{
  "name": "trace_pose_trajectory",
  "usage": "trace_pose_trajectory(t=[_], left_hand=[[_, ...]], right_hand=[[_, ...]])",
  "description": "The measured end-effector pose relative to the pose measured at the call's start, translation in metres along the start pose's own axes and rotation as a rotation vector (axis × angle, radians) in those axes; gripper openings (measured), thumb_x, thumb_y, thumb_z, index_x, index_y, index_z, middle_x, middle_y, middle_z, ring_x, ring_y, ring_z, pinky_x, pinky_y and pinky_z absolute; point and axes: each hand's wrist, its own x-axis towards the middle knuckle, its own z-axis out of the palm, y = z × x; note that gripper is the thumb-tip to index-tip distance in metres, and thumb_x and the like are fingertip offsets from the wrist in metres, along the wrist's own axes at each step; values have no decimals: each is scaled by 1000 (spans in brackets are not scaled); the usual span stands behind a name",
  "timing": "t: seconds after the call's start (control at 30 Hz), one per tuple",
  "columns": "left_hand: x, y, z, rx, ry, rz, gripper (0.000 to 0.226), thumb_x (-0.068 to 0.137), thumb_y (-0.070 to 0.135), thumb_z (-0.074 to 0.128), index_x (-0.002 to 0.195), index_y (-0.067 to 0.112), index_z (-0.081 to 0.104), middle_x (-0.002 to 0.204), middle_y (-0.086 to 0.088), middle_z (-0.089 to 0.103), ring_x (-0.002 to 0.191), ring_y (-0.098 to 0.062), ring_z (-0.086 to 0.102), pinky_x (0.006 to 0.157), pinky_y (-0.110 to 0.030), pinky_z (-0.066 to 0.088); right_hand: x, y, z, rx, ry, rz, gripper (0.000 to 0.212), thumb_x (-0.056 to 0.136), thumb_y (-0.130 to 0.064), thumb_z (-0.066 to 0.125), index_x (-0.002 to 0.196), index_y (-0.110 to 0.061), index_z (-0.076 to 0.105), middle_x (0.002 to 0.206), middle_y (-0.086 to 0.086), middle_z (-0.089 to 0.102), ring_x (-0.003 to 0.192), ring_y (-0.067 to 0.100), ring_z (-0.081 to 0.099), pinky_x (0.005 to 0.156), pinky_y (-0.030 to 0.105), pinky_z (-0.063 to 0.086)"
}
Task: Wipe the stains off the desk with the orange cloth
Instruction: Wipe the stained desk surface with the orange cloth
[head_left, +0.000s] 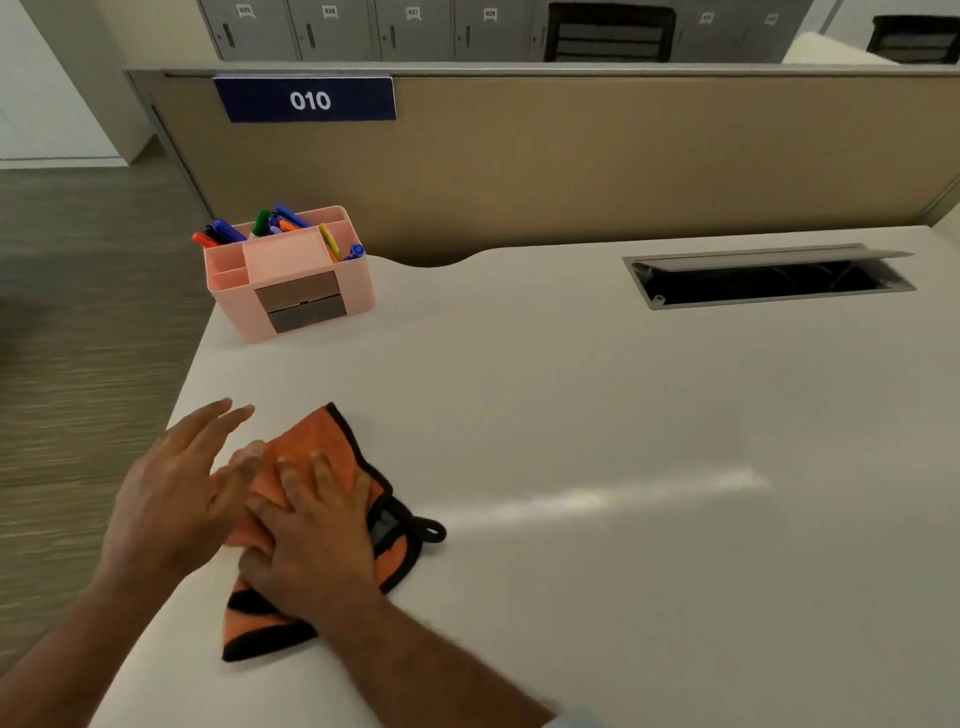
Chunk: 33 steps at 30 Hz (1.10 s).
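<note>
An orange cloth (322, 441) with black trim and a black hanging loop lies crumpled on the white desk (597, 467), near its left edge. My right hand (311, 540) rests flat on top of the cloth, fingers spread and pressing down. My left hand (176, 493) lies beside it at the cloth's left edge, fingers extended, thumb touching the fabric. I see no distinct stains on the desk surface; a pale glare streak runs to the right of the cloth.
A pink desk organiser (291, 275) with markers and pens stands at the desk's back left corner. An open cable hatch (769, 278) is set into the desk at back right. A tan partition (571, 156) labelled 010 closes the far side. The floor drops off left.
</note>
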Motion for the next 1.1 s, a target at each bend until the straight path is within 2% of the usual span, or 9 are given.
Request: trace_pose_trajectory(t=[0.17,0.3,0.43,0.6,0.73,0.83,0.93,1.0,1.1], left_hand=[[-3,8,18,-25,-18,-2,58,90,55,35,134,21,53,145,-8,51,131,-32,48,100,-55,44],[-7,10,28,-40,-59,17,60,90,57,34,134,22,52,145,-8,51,133,-31,46,104,-55,41],[-18,2,37,-6,-116,39,59,89,56,35,133,21,56,145,-6,51,134,-27,46,104,-50,41],[-23,-15,36,-14,-105,10,54,91,52,37,126,19,63,144,-7,52,133,-30,46,103,-53,42],[-19,-20,30,-36,-69,-8,54,91,50,39,127,16,62,144,-11,52,133,-33,46,104,-56,42],[-12,-17,25,-44,-51,7,55,91,49,39,127,15,61,144,-12,51,134,-33,45,106,-53,39],[-5,-12,21,-54,-29,46,53,92,48,40,126,13,62,144,-12,51,133,-33,45,105,-53,40],[-3,-10,19,-42,-39,41,47,96,46,44,128,15,61,146,-11,49,135,-32,43,105,-55,39],[-1,-9,22,-23,-61,44,44,97,42,45,130,17,58,148,-10,47,136,-32,41,106,-56,38]], right_hand=[[-38,133,-63,-201,250,287,52,83,-54,43,132,-39,53,149,2,45,137,33,37,100,62,29],[-108,256,-140,-384,217,632,68,84,-65,20,142,-38,41,154,4,38,140,33,33,102,63,32],[-156,310,-164,-400,233,756,78,85,-76,3,147,-37,29,156,8,33,142,36,28,107,66,28],[-134,245,-136,-390,316,787,67,84,-63,23,140,-33,46,151,9,41,136,39,36,100,67,30],[-102,144,-79,-357,374,604,51,83,-51,46,127,-31,60,142,9,51,127,38,46,96,61,34],[-80,55,-30,-246,298,451,51,78,-50,48,126,-33,59,143,8,51,132,39,44,99,68,32],[-74,-17,4,-142,163,328,55,84,-50,44,136,-33,47,156,8,31,145,40,22,105,75,6],[-79,-41,17,-51,72,295,58,90,-50,41,144,-32,34,161,9,17,148,39,6,104,69,-9],[-85,-38,21,-148,133,247,58,87,-55,43,142,-37,36,157,4,31,147,35,21,106,70,14]])
